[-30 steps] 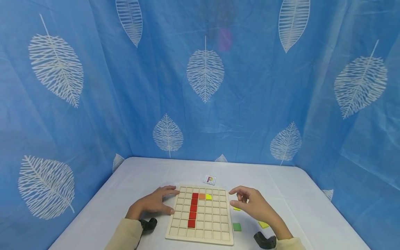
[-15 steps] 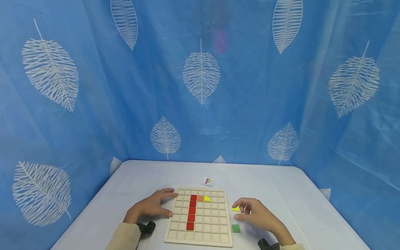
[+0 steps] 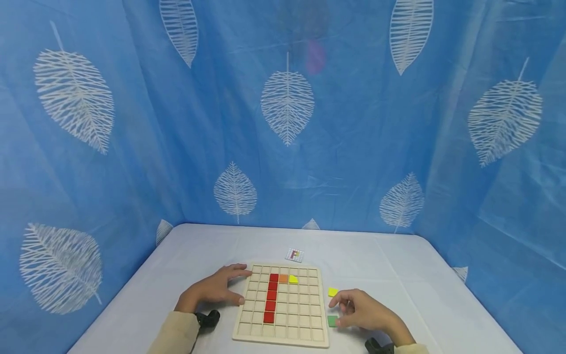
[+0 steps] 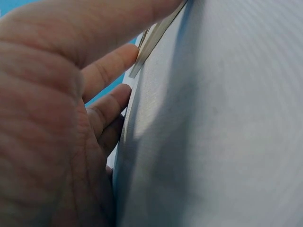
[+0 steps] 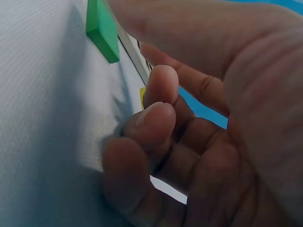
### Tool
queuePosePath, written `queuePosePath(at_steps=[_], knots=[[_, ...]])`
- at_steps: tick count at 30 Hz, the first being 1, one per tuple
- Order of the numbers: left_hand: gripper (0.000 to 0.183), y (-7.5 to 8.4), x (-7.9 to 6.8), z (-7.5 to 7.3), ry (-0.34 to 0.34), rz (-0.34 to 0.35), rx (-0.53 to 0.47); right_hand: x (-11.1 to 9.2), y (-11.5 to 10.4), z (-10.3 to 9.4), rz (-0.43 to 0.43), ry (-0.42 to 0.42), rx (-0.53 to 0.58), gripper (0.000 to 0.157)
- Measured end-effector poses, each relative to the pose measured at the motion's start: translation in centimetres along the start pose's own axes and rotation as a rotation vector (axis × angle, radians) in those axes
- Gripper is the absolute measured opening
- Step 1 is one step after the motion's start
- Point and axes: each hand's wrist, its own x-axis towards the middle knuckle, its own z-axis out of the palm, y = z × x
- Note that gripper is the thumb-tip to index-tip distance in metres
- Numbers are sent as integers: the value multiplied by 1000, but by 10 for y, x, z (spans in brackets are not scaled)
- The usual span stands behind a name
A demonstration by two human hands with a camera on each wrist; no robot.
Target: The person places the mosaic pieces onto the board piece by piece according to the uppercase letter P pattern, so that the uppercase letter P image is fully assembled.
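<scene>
Hands: right [image 3: 362, 312] touching flat green square tile [image 3: 332, 321], left [image 3: 216, 290] steadying wooden grid board [image 3: 283, 337].

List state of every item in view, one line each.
Wooden grid board: flat on the table, partly filled.
Red square tiles: seated in a column of five.
Orange square tile: seated right of the top red.
Yellow triangle tile: seated beside the orange.
Loose yellow tile: on the table, untouched.
Green square tile: on the table, at the right hand's fingertips.
Left hand: flat, touching the board's edge.
Right hand: fingers curled, empty.
</scene>
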Motion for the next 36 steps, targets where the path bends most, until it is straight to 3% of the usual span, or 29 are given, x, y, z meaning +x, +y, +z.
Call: queuePosePath(at_steps=[19,36], knots=[[81,-2,-1,0,-8,-7,-5,1,1,5,34,-38,-59,32],[82,-1,-1,-1,-11,36,-2,1,2,6,60,-20,-62,25]])
